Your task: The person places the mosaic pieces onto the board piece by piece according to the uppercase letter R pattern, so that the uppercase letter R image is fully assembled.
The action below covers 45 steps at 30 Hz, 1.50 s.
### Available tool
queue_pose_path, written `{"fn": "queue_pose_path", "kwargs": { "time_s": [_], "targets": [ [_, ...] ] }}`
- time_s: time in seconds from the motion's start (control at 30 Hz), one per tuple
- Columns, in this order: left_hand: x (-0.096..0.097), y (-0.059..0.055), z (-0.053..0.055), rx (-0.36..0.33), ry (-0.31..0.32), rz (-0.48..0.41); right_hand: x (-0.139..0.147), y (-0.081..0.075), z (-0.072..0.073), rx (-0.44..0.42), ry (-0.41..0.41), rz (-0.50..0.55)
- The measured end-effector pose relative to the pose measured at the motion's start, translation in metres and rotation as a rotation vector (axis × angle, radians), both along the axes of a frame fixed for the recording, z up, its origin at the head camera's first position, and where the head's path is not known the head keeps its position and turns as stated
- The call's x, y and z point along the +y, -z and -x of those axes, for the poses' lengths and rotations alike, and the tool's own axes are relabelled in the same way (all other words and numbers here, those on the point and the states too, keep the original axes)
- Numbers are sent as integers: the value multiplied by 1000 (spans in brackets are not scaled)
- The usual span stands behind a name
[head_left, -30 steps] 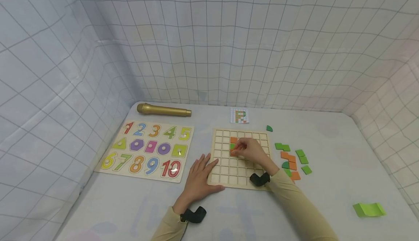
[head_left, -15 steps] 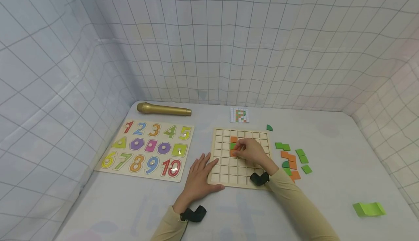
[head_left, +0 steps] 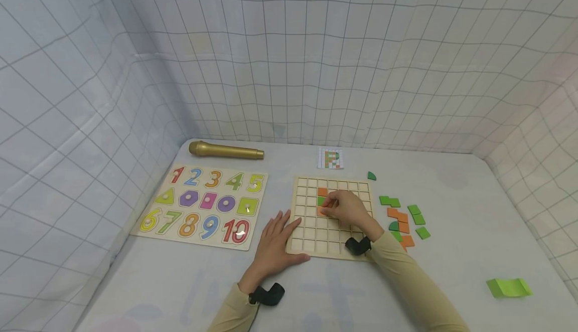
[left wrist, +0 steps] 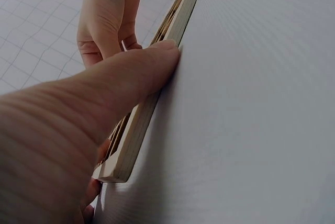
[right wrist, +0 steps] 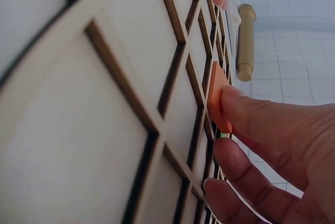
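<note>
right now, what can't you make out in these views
- Head view: some grid board cells, covered by the right hand.
- Head view: the picture card's exact pattern, too small.
- Head view: the lowest loose orange tiles, partly behind the right sleeve.
- Left wrist view: most of the left hand's fingers, behind its thumb and the board.
- Right wrist view: part of the pinched orange tile, under the thumb.

Soft, even light fills the head view, with small glare spots on the number board (head_left: 196, 210); the left wrist view is dimmer, shadowed beside the wooden board (left wrist: 137, 135).
</note>
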<state>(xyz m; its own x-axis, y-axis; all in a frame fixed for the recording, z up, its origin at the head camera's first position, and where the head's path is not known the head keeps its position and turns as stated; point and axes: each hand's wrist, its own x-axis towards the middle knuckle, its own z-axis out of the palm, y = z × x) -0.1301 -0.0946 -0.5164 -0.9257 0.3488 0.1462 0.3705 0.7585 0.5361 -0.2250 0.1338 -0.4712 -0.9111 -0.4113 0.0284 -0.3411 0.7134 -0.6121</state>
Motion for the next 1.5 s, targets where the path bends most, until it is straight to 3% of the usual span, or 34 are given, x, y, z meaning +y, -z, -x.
{"fn": "queue_pose_path", "kwargs": {
  "time_s": [0.67, 0.87, 1.13, 1.4, 1.5],
  "targets": [
    [1, 2, 0, 1, 8, -12, 5, 5, 2, -8, -36, 16],
    [2, 1, -1, -3, 10, -11, 12, 5, 1, 32, -49, 56],
    [1, 1, 0, 5, 9, -16, 37, 4, 4, 179, 91, 149],
    [0, 3, 1, 14, 6, -9, 71, 2, 9, 401, 219, 246],
    [0, 3, 2, 14, 4, -6, 83, -1, 10, 430, 277, 274]
  ]
}}
